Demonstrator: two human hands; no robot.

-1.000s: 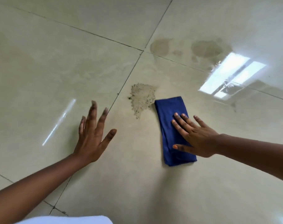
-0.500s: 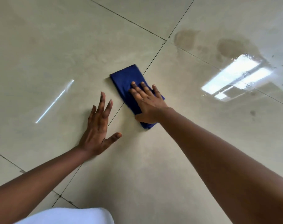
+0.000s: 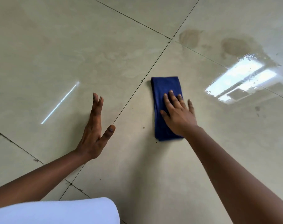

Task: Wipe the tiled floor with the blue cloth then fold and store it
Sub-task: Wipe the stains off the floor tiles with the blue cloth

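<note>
So the right hand (image 3: 180, 117) is pressed flat, fingers spread, on the folded blue cloth (image 3: 165, 88) just right of frame centre, not gripping it. Left hand (image 3: 95, 131) is open, resting on the tiled floor (image 3: 56, 46) just across a grout line. Brownish stains (image 3: 190, 38) sit upper right.

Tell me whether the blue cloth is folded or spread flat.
Folded: the blue cloth lies as a narrow, thick-edged strip under the right hand.
</note>
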